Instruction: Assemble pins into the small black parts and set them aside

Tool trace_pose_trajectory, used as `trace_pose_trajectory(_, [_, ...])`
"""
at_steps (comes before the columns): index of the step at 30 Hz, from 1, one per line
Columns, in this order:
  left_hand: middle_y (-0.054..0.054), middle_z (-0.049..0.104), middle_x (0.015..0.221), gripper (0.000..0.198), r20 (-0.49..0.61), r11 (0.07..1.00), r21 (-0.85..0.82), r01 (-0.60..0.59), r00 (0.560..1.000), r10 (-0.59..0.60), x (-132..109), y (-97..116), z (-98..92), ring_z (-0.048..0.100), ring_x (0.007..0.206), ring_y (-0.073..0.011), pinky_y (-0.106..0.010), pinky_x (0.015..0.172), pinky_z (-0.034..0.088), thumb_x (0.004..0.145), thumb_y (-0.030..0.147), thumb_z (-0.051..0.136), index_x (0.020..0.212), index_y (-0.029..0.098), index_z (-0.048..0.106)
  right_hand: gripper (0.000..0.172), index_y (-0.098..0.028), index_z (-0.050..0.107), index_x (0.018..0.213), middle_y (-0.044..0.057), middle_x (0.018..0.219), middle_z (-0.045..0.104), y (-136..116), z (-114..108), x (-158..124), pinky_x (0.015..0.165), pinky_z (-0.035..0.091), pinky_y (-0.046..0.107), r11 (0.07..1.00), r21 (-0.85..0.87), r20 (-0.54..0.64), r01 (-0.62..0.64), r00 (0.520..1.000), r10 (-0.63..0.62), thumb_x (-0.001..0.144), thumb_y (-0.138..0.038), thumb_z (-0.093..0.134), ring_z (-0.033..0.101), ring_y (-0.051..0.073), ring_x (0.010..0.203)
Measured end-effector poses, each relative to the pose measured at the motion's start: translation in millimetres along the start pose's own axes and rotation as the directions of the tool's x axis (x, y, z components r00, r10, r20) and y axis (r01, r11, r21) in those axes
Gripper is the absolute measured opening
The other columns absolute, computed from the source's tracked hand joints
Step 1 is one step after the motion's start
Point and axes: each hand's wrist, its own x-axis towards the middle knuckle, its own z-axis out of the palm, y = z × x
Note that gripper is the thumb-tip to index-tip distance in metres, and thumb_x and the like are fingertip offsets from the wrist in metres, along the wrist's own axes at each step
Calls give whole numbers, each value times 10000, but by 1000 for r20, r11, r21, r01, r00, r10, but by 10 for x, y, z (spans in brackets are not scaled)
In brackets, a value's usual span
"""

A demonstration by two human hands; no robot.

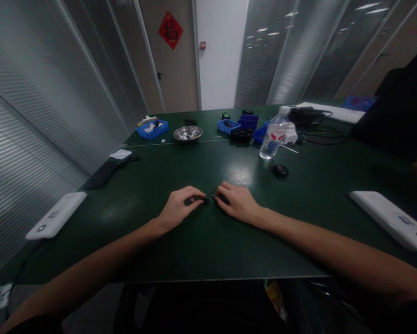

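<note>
Both my hands rest on the dark green table [208, 241] near its middle. My left hand [179, 206] is curled, pinching a small black part [205, 200] between thumb and fingertips. My right hand [237, 202] is closed too, its fingers gripping a thin metal tool [213, 195] whose tip points at the black part. The two hands are almost touching. What the small part is cannot be made out.
A water bottle [274, 135], black round object [280, 170], steel bowl [188, 133], blue bins [153, 129] [228, 125] and cables lie at the back. White devices [57, 215] [391, 219] sit left and right. A black phone [102, 174] lies at left. A person in dark clothing [400, 111] is at far right.
</note>
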Motion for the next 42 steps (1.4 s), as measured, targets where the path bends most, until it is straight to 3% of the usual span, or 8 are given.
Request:
trace_pose_trajectory(7, [-48, 718, 1059, 248, -19, 999, -3, 41, 999, -41, -16, -3, -9, 667, 899, -173, -299, 779, 554, 949, 233, 665, 1191, 214, 717, 191, -218, 609, 1079, 41, 1040, 616, -6, -13, -5, 627, 346, 276, 1000, 9, -2, 1, 1000, -1, 1020, -357, 493, 571, 154, 780])
trace_pose_trajectory(13, [-56, 711, 1118, 192, -2, 998, -3, 61, 998, -61, 8, -18, 46, 650, 1032, -213, -341, 826, 551, 944, 253, 661, 1120, 234, 737, 194, -211, 619, 1091, 53, 1053, 622, -28, -35, 5, 640, 366, 279, 1000, 1, 23, -10, 1000, 10, 1016, -349, 504, 586, 162, 804])
trace_pose_trajectory(18, [-48, 719, 1108, 190, 25, 993, -7, 115, 993, -115, 21, -29, 84, 666, 974, -200, -321, 786, 543, 941, 274, 664, 1109, 240, 745, 193, -210, 619, 1083, 48, 1047, 621, -19, -10, 8, 646, 365, 276, 1000, -2, 7, 0, 1000, 0, 1017, -348, 501, 585, 161, 805])
trace_pose_trajectory(24, [-59, 727, 1111, 229, 70, 983, -2, 184, 981, -183, 9, -99, -46, 666, 925, -198, -321, 777, 542, 940, 326, 659, 1130, 239, 753, 192, -210, 617, 1089, 47, 1054, 623, -4, -29, -5, 644, 363, 273, 1000, 13, -3, 3, 1000, -3, 1016, -345, 502, 585, 163, 822])
trace_pose_trajectory(30, [-69, 721, 1163, 331, 40, 938, 65, 341, 938, -344, -129, -560, -535, 673, 974, -224, -374, 859, 541, 919, 439, 661, 1177, 247, 740, 181, -201, 613, 1093, 53, 1051, 620, 13, -76, -24, 642, 369, 278, 1000, 31, 15, 1, 1000, -2, 1012, -332, 518, 586, 160, 820])
trace_pose_trajectory(34, [-79, 728, 1155, 420, -133, 881, 85, 466, 881, -453, -371, -1007, -1045, 680, 1018, -244, -374, 912, 530, 861, 506, 694, 1156, 211, 741, 177, -206, 612, 1092, 48, 1047, 617, 17, -72, -23, 637, 367, 276, 999, 32, 13, 4, 1000, -4, 1009, -333, 520, 581, 157, 807])
trace_pose_trajectory(39, [-54, 739, 1097, 393, -379, 745, 367, 557, 821, -427, -685, -1455, -1622, 667, 940, -225, -311, 852, 499, 855, 469, 696, 1138, 203, 750, 182, -209, 615, 1090, 49, 1058, 615, 19, -44, -12, 629, 365, 277, 1000, 26, 18, -9, 1000, 8, 1009, -342, 522, 572, 152, 786])
trace_pose_trajectory(42, [0, 746, 1009, 335, -487, 635, 367, 680, 722, -492, -779, -1594, -1834, 650, 882, -182, -240, 758, 465, 856, 376, 720, 1129, 184, 750, 184, -209, 615, 1093, 47, 1058, 615, 22, -34, -10, 629, 362, 276, 1000, 26, 10, -3, 1000, 2, 1011, -342, 518, 572, 153, 793])
